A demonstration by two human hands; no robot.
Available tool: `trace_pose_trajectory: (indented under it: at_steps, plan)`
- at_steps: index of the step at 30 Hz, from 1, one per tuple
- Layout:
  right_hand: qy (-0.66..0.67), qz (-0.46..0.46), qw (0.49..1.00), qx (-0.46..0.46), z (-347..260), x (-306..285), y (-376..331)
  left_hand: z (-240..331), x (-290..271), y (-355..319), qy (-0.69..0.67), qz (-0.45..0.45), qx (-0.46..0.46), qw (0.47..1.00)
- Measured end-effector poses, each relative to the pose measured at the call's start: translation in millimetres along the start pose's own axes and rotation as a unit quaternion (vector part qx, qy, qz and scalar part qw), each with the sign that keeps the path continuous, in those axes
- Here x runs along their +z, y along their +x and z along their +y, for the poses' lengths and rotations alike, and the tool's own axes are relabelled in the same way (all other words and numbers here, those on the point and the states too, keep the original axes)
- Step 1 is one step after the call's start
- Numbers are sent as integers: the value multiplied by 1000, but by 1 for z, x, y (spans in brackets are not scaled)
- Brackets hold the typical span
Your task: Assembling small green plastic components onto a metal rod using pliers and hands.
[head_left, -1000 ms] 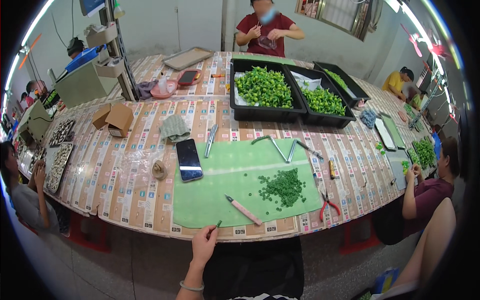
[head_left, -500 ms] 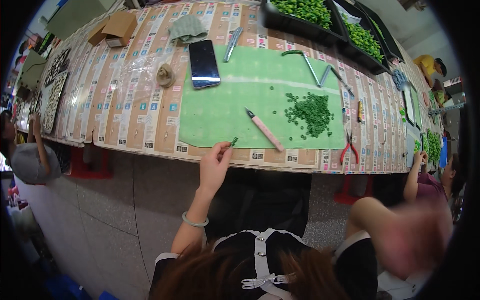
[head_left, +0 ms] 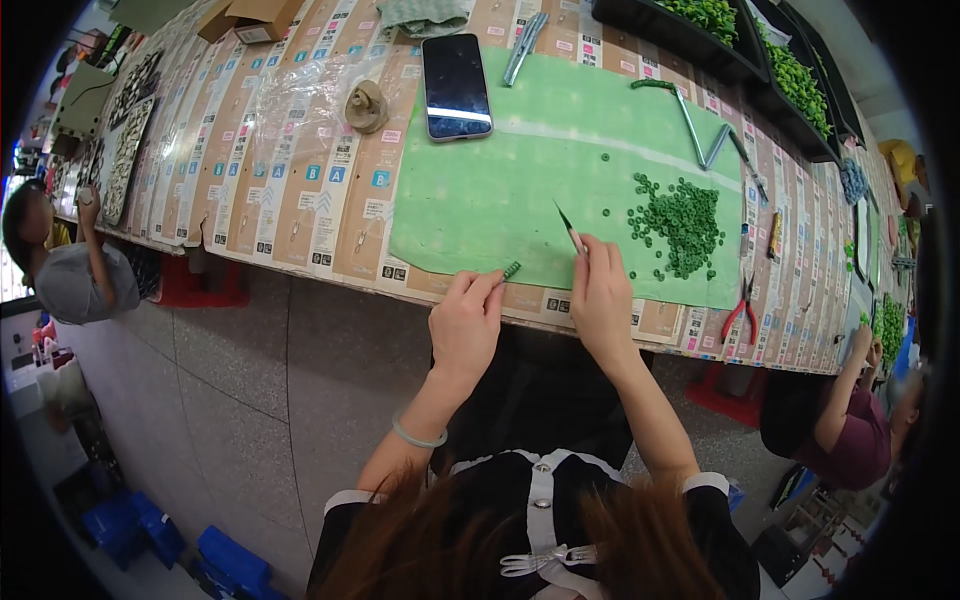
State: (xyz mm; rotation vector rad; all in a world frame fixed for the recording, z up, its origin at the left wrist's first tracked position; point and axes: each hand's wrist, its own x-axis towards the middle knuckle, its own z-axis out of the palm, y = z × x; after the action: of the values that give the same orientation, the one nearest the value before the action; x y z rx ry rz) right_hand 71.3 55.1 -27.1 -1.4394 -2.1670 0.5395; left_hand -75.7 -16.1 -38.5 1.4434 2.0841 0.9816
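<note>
My left hand (head_left: 467, 318) pinches a short stack of small green rings (head_left: 511, 270) at the near edge of the green mat (head_left: 520, 190). My right hand (head_left: 600, 290) grips a thin pointed tool (head_left: 567, 226), its tip aimed away from me over the mat. A loose pile of green rings (head_left: 680, 220) lies on the mat just right of that hand, with a few stray rings around it.
A black phone (head_left: 456, 87) lies at the mat's far left corner, a small round beige object (head_left: 366, 105) beside it. Tweezers (head_left: 524, 47), a green-handled metal tool (head_left: 690, 120) and red pliers (head_left: 740, 315) lie about. Black trays of green pieces (head_left: 790, 70) stand far right. Other people sit at left (head_left: 70, 270) and right (head_left: 850, 420).
The view has tilted down and closer to the table edge. My right hand has come in and picked up the pointed tool from the mat. My left hand still holds the small green stack.
</note>
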Motion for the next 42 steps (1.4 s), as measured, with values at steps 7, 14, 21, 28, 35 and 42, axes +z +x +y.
trace_pose_trajectory:
  at_steps: [7,14,21,28,35,42]
  plan:
    - [77,-146,986,-24,-8,-9,-35,5,1,2,33,-10,-13,999]
    - [46,-163,985,-35,-6,-5,-35,2,6,1,23,-12,-13,1000]
    - [26,-185,981,-43,-12,-7,-34,2,6,1,20,-4,-5,1000]
    - [-81,-182,975,-94,-18,5,-45,6,6,4,19,12,3,1000]
    - [-20,-171,982,-83,-8,-4,-44,3,7,2,30,13,-2,999]
    - [-32,-205,977,-56,-14,-22,-41,3,7,2,18,0,-16,1000]
